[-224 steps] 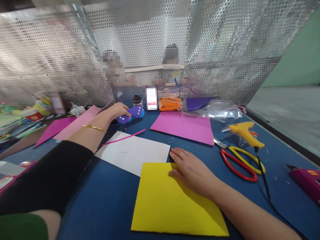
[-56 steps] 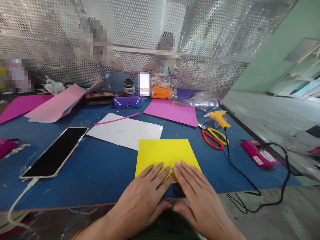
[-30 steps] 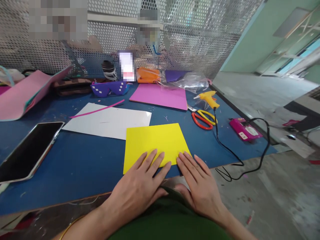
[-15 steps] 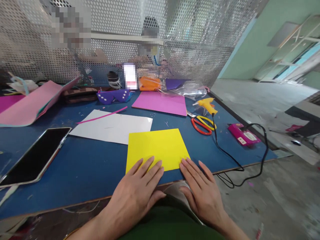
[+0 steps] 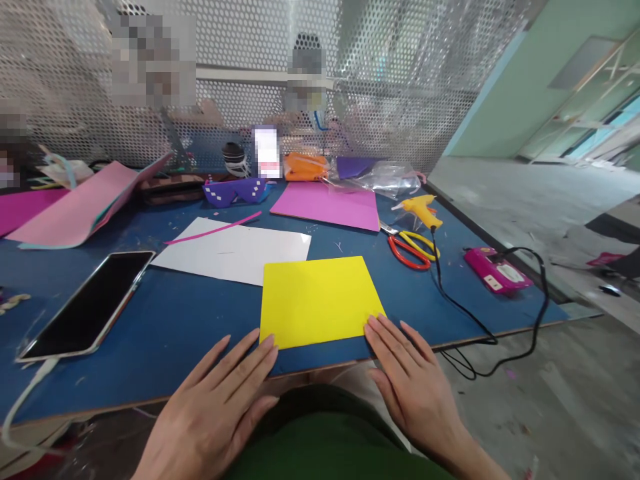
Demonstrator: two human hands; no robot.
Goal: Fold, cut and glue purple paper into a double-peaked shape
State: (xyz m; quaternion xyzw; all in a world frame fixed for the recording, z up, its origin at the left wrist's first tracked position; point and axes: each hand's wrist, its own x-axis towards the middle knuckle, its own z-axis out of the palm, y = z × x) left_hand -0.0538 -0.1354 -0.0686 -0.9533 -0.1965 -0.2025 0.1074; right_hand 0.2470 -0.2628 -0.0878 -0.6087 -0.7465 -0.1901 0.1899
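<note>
A yellow sheet (image 5: 320,300), perhaps craft foam or paper, lies flat near the front edge of the blue table (image 5: 190,340). At its lower left corner rest the fingertips of my left hand (image 5: 220,393), which is open with the fingers stretched out. My right hand (image 5: 407,373) is open too, its fingertips touching the lower right corner. Partly under or against the yellow sheet's upper left side lies a white sheet (image 5: 235,257), with a thin pink strip (image 5: 220,230) across its top.
Right of the sheets lie scissors (image 5: 410,250), a yellow glue gun (image 5: 421,210) and a magenta box (image 5: 495,270) with a black cord. A pink-purple sheet (image 5: 327,205), purple pixel-style glasses (image 5: 235,192) and a perforated metal screen (image 5: 380,87) stand behind. Left is a phone (image 5: 93,303) on a cable.
My left hand has slid left from the middle of the yellow sheet's lower edge to its lower left corner. The right hand stays at its corner. The whole view has shifted slightly.
</note>
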